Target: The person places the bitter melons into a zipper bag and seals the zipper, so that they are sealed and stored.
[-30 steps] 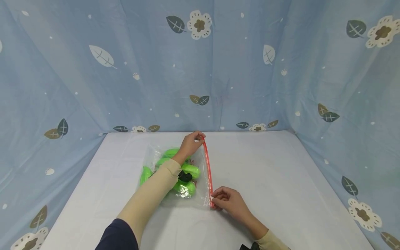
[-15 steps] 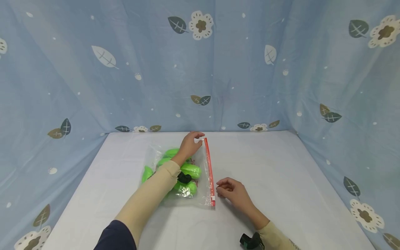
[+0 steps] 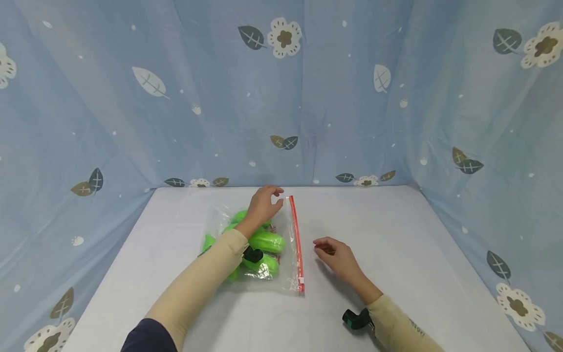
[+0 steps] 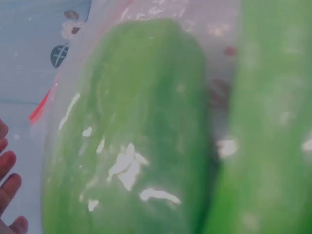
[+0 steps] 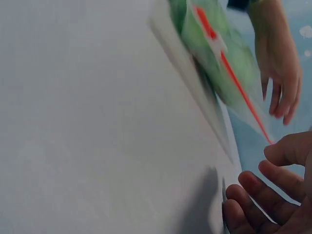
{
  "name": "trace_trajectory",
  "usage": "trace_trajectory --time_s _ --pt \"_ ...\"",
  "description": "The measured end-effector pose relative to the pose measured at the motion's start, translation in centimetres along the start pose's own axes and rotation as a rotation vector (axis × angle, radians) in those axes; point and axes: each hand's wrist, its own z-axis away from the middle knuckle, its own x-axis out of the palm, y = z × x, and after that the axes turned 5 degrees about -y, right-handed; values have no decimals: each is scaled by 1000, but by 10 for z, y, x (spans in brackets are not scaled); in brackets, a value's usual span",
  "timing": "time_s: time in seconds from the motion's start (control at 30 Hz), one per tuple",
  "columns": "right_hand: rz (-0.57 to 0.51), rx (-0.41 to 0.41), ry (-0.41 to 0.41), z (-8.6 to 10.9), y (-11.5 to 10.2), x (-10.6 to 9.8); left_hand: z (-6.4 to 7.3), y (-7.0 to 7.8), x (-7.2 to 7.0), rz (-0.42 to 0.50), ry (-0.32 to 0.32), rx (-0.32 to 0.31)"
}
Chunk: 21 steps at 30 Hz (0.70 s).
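Note:
A clear zip bag (image 3: 288, 269) lies flat on the white table with several bright green, long, rounded things (image 3: 267, 241) inside. Down its right edge runs a red zip strip (image 3: 296, 234), with a white slider (image 3: 301, 280) near the lower end. My left hand (image 3: 264, 205) hovers over the bag's upper part, thumb and fingers apart, holding nothing. In the left wrist view a shiny green thing (image 4: 131, 126) under plastic fills most of the picture. My right hand (image 3: 336, 256) is to the right of the strip, fingers loosely bent and holding nothing.
The white tabletop (image 3: 396, 244) stretches around the bag. A blue curtain (image 3: 352, 122) printed with leaves and flowers stands behind and at both sides. Black camera mounts sit on both wrists, including the right mount (image 3: 357, 319).
Both hands have let go of the zip strip's ends. My right hand has moved right and up, away from it; my left has drawn slightly left. The bag stays flat.

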Motion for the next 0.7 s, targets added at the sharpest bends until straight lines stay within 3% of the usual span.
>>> trace_trajectory --time_s 0.33,0.53,0.7 --pt "120 -14 22 -25 6 -21 26 0 -18 -147 -21 15" --pt "172 3 17 -32 12 -32 41 -10 -32 -234 25 27" --pt "185 -4 21 -32 14 -39 54 -24 -44 -304 15 20"
